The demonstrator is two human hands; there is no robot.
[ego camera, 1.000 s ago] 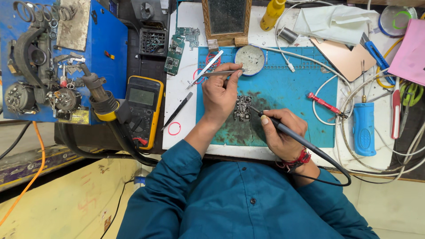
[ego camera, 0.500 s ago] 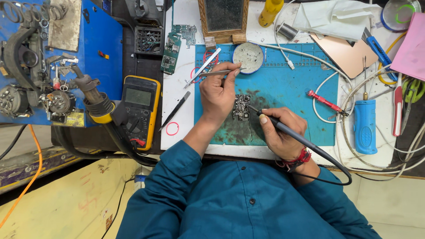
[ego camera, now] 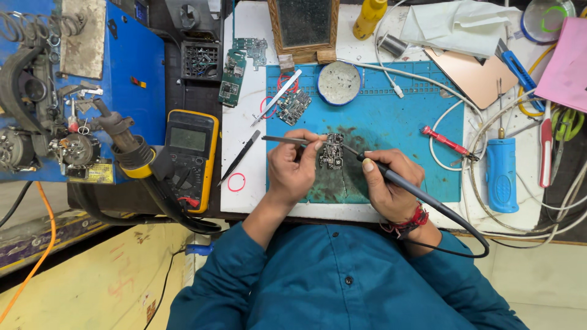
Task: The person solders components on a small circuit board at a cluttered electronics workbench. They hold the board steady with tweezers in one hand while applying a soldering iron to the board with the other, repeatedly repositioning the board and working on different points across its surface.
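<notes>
Board: we are working on a small dark circuit board [ego camera: 331, 153] crowded with components, lying on the blue silicone work mat [ego camera: 397, 116], on its dark scorched patch near the front edge.
Change: a second ago our left hand was holding the tweezers up toward a round tin at 12 o'clock; now we are bringing them down to the board's upper left corner, so the board itself is getting both tools at once.
Meaning: we are judging that the work is moving from fetching to placing or touching up on the board.
Left hand: our left hand [ego camera: 293, 168] is sitting at 9 o'clock from the board, touching its edge, fingers pinching a pair of thin grey metal tweezers [ego camera: 284, 140] whose handle is pointing away to 9 o'clock.
Right hand: our right hand [ego camera: 388, 183] is resting at 4 o'clock from the board, closed pen-style around a black soldering iron [ego camera: 391, 175], its tip reaching the board's right side.
Cable: the iron's black cord [ego camera: 471, 229] is trailing toward 4 o'clock.
Beyond: a round metal tin [ego camera: 339, 82] is sitting at 12 o'clock, a red-handled screwdriver [ego camera: 446, 142] at 3 o'clock, a yellow multimeter [ego camera: 189, 159] well apart at 9 o'clock.
</notes>
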